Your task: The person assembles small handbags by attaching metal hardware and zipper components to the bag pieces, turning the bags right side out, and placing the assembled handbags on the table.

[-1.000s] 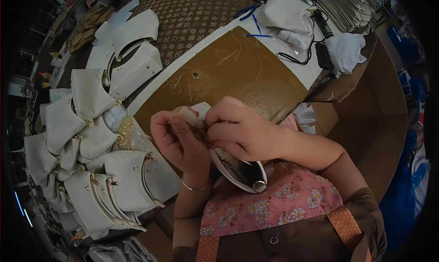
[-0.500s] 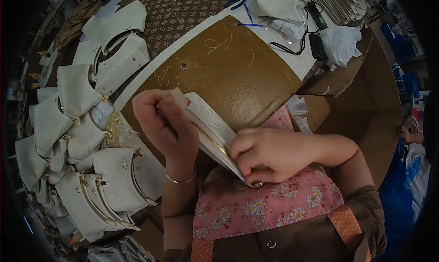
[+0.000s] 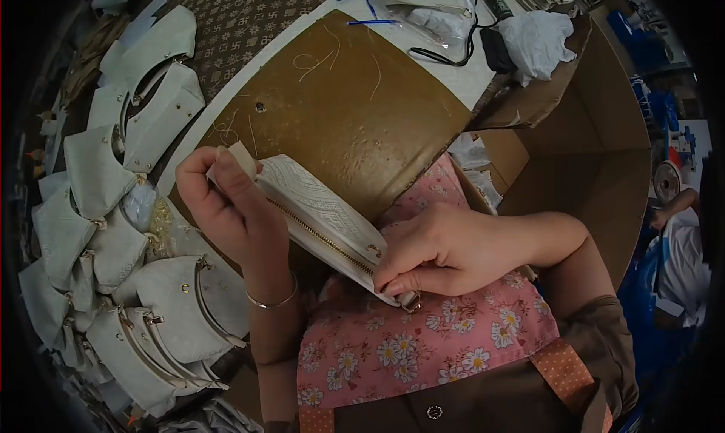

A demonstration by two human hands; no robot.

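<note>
A white embossed bag [image 3: 328,206] with a gold zipper lies slantwise between my hands, above the pink flowered apron. My left hand [image 3: 230,199] is closed on the bag's upper left end, where a small cream tab sticks up between thumb and fingers. My right hand [image 3: 438,252] pinches the lower right end near the zipper's end, beside a gold ring [image 3: 410,302]. The zipper runs between the two hands and looks closed along the part that shows. Both of my hands touch the bag.
A brown board [image 3: 325,101] with loose threads lies on the white table. Several white bags [image 3: 170,301] are piled at the left. Plastic wrapping, a black cord and a white crumpled bag [image 3: 536,44] are at the top right. A cardboard box [image 3: 581,161] stands at right, a person's arm [image 3: 676,206] beyond.
The bag's opening, gaping a second ago, is now drawn closed along the zipper. My right hand has moved from beside my left hand to the bag's lower right end. The view has shifted right.
</note>
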